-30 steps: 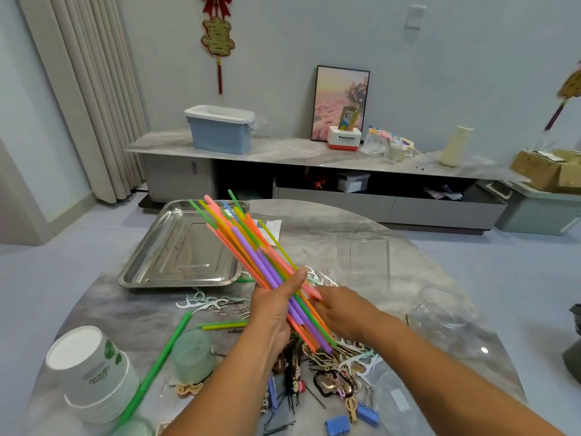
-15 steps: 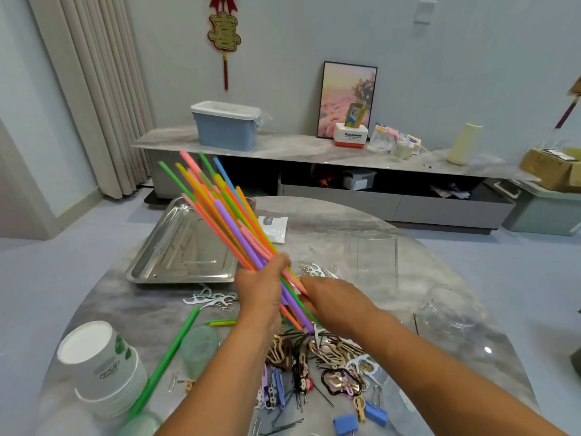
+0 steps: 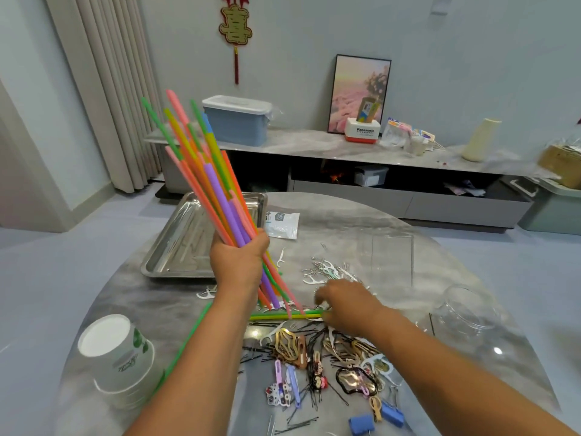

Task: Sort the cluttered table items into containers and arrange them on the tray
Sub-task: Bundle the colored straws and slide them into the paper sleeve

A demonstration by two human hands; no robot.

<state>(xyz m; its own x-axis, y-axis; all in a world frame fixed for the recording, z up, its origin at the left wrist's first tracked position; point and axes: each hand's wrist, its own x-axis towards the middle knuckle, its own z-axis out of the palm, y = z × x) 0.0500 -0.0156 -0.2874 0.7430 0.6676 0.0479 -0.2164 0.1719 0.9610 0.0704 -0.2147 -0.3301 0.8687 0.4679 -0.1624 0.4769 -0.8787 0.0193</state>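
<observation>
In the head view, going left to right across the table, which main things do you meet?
Stack of paper cups → metal tray → left hand gripping the straw bundle → right hand at the loose straws → clear jar.

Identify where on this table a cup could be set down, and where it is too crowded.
Free: the steel tray's bare floor, and the tabletop beyond the white sachet. Crowded: the hair-clip and pin pile near the right hand.
</observation>
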